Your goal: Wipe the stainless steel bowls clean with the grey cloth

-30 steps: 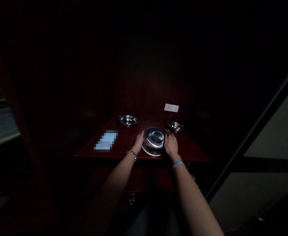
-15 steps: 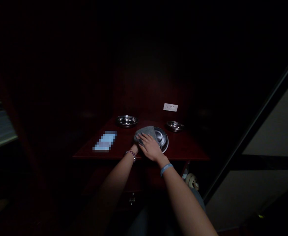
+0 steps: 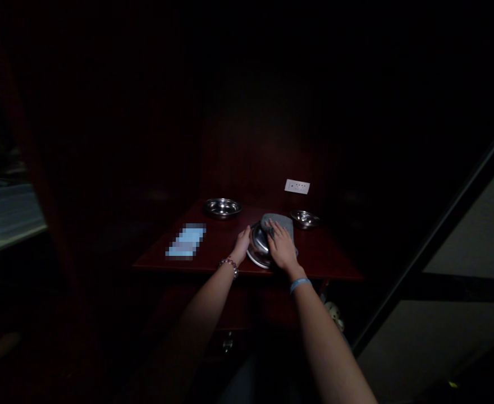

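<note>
A shiny metal bowl (image 3: 259, 242) rests near the front edge of the dark red shelf (image 3: 222, 261), apparently upside down. My left hand (image 3: 241, 245) grips the bowl's left side, its fingers partly hidden. Over the bowl's right part lies a grey cloth (image 3: 287, 223). My right hand (image 3: 282, 246) holds this cloth against the bowl, fingers stretched over it. The cloth and hand cover much of the bowl.
Behind stand two more metal bowls, one at the left (image 3: 222, 216) and a smaller one at the right (image 3: 305, 220). A blurred-out bright rectangle (image 3: 186, 241) lies on the left. A white socket (image 3: 297, 186) is on the back wall.
The cloth and my right hand have moved from the bowl's left part to its right. My left hand, earlier mostly behind the right, now shows at the bowl's left side. The view has shifted slightly.
</note>
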`<state>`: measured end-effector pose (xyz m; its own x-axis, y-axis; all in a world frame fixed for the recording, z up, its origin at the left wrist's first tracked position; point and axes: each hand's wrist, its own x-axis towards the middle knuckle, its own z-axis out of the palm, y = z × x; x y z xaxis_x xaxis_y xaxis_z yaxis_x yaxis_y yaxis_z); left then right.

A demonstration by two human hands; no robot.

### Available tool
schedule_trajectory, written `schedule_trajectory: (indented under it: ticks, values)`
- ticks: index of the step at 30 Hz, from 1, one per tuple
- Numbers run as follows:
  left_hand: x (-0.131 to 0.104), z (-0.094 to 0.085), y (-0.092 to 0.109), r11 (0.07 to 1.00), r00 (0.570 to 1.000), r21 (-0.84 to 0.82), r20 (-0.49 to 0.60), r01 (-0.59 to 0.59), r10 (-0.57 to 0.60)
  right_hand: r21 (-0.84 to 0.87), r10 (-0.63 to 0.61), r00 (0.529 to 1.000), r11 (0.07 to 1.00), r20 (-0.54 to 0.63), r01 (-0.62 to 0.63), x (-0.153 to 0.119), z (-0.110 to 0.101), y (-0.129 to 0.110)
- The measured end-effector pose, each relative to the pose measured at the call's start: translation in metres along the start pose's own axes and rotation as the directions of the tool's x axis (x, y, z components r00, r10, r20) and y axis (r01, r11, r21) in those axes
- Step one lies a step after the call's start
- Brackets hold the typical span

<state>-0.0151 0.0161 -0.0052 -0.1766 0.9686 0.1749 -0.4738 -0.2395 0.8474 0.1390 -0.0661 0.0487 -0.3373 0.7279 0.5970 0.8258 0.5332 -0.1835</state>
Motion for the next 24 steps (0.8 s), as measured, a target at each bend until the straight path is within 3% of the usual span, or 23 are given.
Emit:
schedule_trajectory:
  ticks: [3,6,11,15,18,21,24]
  values:
    - [0.002,-0.003,-0.003,1.000,1.000,0.027,0.002,-0.004,0.004,0.046,0.196,0.978,0.980,-0.073,-0.193,-0.005,0.001,0.019]
    - [0.005,-0.006,-0.008,0.999,1.000,0.038,0.007,-0.027,0.026,0.092,0.363,0.925,0.931,-0.108,-0.354,-0.010,0.001,0.031]
    - [0.011,-0.009,-0.011,0.998,0.999,0.052,-0.008,-0.039,0.040,0.139,0.428,0.896,0.901,-0.121,-0.412,-0.010,0.000,0.033]
    - [0.013,-0.009,-0.012,0.998,0.999,0.051,-0.020,-0.037,0.038,0.080,0.363,0.919,0.932,-0.156,-0.354,-0.006,0.000,0.021]
    - [0.012,-0.008,-0.010,0.998,0.999,0.047,-0.029,-0.034,0.035,-0.020,0.263,0.958,0.964,-0.117,-0.267,-0.003,0.001,0.004]
    - [0.010,-0.007,-0.008,1.000,1.000,0.010,-0.021,-0.005,0.005,-0.080,0.085,0.996,0.993,-0.004,-0.086,-0.001,0.001,-0.020]
    - [0.008,-0.005,-0.006,0.999,1.000,-0.029,-0.010,0.026,-0.026,-0.070,-0.107,0.990,0.991,0.096,0.114,0.001,0.002,-0.041]
